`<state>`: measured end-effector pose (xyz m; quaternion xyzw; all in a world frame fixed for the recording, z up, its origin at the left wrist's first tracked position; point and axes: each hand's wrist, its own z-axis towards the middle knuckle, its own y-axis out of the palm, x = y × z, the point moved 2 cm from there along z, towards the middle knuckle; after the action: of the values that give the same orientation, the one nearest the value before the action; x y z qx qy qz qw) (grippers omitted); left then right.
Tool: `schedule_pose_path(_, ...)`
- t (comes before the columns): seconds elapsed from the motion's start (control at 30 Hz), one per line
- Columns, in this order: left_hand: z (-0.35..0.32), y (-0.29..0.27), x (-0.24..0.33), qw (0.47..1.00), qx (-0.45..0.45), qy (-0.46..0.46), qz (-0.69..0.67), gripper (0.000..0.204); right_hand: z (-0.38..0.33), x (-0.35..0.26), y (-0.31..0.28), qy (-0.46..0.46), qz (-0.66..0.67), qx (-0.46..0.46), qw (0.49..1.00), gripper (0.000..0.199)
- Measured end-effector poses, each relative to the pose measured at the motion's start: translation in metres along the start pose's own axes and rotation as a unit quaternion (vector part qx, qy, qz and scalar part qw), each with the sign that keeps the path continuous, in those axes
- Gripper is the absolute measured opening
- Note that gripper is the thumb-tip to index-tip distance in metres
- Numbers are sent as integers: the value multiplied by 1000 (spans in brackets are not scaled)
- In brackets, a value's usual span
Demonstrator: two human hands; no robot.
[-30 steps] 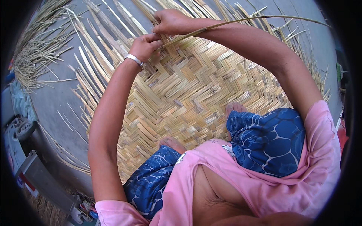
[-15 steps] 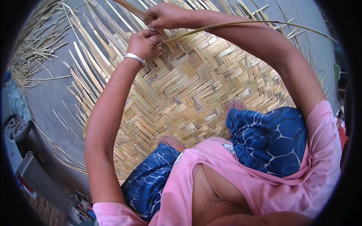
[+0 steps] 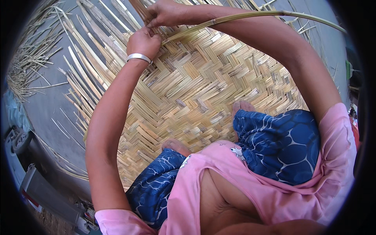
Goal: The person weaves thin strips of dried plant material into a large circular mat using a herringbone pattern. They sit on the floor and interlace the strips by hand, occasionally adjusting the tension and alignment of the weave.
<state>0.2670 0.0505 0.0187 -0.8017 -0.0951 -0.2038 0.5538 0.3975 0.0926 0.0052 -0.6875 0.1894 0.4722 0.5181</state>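
Lying at far edge of woven mat [image 3: 203, 90], long bamboo strip [image 3: 250, 16] runs from my hands out toward right edge. Strip pale yellow-green, thin, bowed. Mat herringbone, tan, loose slat ends fanning off left edge. My right hand [image 3: 164, 13] pinched shut on strip end. My left hand [image 3: 144, 41], silver bangle [image 3: 139, 57] at wrist, fingers curled, pressing mat just beside it.

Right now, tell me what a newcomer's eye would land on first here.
The big woven bamboo mat fills the centre, in a herringbone pattern. At its far edge the left hand, a silver bangle on its wrist, and the right hand work a long bamboo strip. Loose strips lie at upper left.
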Motion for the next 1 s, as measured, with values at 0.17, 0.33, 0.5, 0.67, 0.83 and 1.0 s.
schedule_pose_path(0.17, -9, -1, -3, 999, 29, -1, -25, 23, -14, -11, -5, -13, -39, -4, 999, 21)
schedule_pose_path(0.33, 0, 7, 39, 995, 39, 72, 60, 27, -33, 52, -25, 57, 229, 7, 972, 19)
schedule_pose_path(0.5, -2, -10, -2, 998, 21, 40, 41, 28, 4, 2, -8, 22, -46, -42, 998, 27)
schedule_pose_path(0.67, -21, -20, 16, 919, 41, 329, 211, 34, -10, 2, -24, 70, -10, -15, 997, 25)
schedule_pose_path(0.83, -22, -14, 38, 839, -2, 392, 378, 36, -65, 18, -34, 229, 243, 19, 942, 28)
schedule_pose_path(1.0, -15, -13, 61, 785, -90, 402, 462, 31, -132, 8, -49, 305, 218, 37, 927, 31)
